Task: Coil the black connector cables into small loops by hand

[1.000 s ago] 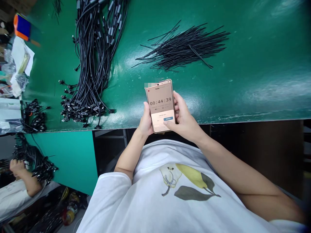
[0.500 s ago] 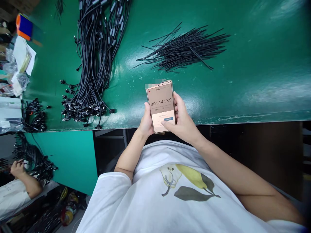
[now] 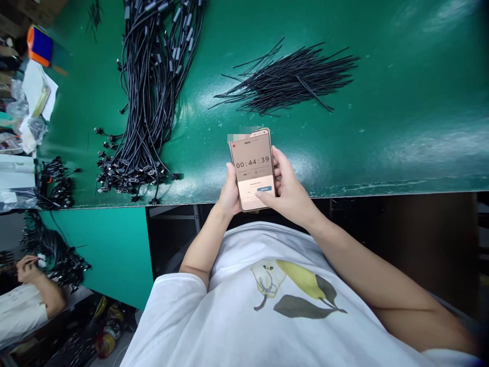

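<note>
A smartphone point(image 3: 252, 168) is held upright between both hands at the front edge of the green table point(image 3: 401, 132). Its screen reads 00:44:39, with a pale pop-up panel and a blue button in the lower part. My left hand point(image 3: 229, 191) grips the phone's left side, thumb along the edge. My right hand point(image 3: 288, 188) wraps the right side, and its thumb rests on the lower screen beside the blue button. Beyond the phone lies a loose pile of thin black ties or wires point(image 3: 294, 79). A large bundle of black cables point(image 3: 153, 97) with metal connectors spreads to the left.
At the far left are a blue and orange object point(image 3: 39, 46), papers and plastic bags point(image 3: 36, 97), and a smaller heap of black cables point(image 3: 57, 181). Another person's arm point(image 3: 49, 295) shows at lower left, near more cables point(image 3: 63, 250).
The view has shifted very slightly. Both hands keep their hold on the phone, and the displayed time is the same. The other person's hand has moved a little.
</note>
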Motion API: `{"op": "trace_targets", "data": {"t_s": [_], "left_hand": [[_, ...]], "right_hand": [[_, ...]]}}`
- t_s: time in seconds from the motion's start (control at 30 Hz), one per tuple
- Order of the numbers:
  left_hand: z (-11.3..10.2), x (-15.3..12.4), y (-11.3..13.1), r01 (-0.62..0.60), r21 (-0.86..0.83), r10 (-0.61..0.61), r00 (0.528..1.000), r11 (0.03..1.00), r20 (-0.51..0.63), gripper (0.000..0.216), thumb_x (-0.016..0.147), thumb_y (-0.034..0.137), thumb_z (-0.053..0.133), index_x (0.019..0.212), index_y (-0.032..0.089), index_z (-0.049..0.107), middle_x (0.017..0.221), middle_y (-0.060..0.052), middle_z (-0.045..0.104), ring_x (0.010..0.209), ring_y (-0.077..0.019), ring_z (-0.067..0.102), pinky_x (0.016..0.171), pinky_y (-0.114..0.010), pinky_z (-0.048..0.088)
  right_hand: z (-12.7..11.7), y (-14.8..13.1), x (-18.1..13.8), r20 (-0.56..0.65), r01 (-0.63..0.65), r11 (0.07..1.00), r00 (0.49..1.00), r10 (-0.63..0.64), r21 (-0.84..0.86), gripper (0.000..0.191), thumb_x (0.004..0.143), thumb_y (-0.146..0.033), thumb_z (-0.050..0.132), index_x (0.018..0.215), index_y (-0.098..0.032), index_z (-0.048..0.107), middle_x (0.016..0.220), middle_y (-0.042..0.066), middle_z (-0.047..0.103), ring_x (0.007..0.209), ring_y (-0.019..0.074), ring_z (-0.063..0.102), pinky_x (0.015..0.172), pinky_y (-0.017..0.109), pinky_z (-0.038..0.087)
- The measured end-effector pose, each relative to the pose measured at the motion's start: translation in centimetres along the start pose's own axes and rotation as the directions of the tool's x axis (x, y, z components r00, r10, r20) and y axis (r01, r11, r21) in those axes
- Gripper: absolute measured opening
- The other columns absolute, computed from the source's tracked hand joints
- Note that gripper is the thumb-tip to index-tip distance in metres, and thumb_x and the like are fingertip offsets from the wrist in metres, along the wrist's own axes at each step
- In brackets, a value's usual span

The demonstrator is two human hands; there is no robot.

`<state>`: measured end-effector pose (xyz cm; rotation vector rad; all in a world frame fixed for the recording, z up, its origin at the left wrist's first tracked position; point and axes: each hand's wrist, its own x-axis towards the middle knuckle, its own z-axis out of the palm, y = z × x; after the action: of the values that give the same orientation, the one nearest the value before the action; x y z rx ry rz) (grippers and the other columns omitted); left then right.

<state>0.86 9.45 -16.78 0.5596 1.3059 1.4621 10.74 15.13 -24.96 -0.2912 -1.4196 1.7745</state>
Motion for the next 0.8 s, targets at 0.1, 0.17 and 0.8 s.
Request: {"op": "trace_targets", "data": {"t_s": [0.1, 0.17, 0.8], "left_hand": [[-0.2, 0.1, 0.1, 0.006, -0.007, -0.006, 0.999, 1.000, 0.034, 0.090, 0.100, 0.067, 0.002, 0.149, 0.007, 0.047, 0.143, -0.020, 0.052, 0.141, -0.0301, 0.044, 0.117, -0.048, 0.037], [-0.4, 0.1, 0.1, 0.018, -0.013, -0.017, 0.999, 1.000, 0.050, 0.090, 0.100, 0.067, 0.003, 0.146, 0.007, 0.051, 0.142, -0.020, 0.052, 0.141, -0.0303, 0.043, 0.118, -0.049, 0.036], [0.2, 0.0, 0.2, 0.013, 0.023, -0.015, 0.997, 1.000, 0.072, 0.094, 0.099, 0.067, -0.003, 0.146, 0.002, 0.047, 0.142, -0.022, 0.052, 0.141, -0.0296, 0.043, 0.119, -0.048, 0.035]], "right_hand": [[-0.2, 0.5, 0.0, 0.007, 0.013, 1.000, 1.000, -0.013, 0.026, 0.104, 0.070, -0.043, 0.066, 0.158, -0.030, 0.011, 0.141, 0.007, 0.037, 0.101, 0.0023, 0.053, 0.080, 0.011, 0.054], [-0.4, 0.7, 0.0, 0.010, 0.030, 0.998, 0.999, -0.031, 0.063, 0.097, 0.074, -0.047, 0.064, 0.157, -0.034, 0.014, 0.137, 0.005, 0.038, 0.094, -0.0015, 0.048, 0.078, 0.008, 0.051], [-0.9, 1.5, 0.3, 0.012, 0.042, 0.973, 0.999, -0.046, 0.228, 0.074, 0.083, -0.027, 0.052, 0.151, -0.043, 0.029, 0.128, -0.002, 0.044, 0.098, -0.0067, 0.048, 0.090, -0.002, 0.047]]}}
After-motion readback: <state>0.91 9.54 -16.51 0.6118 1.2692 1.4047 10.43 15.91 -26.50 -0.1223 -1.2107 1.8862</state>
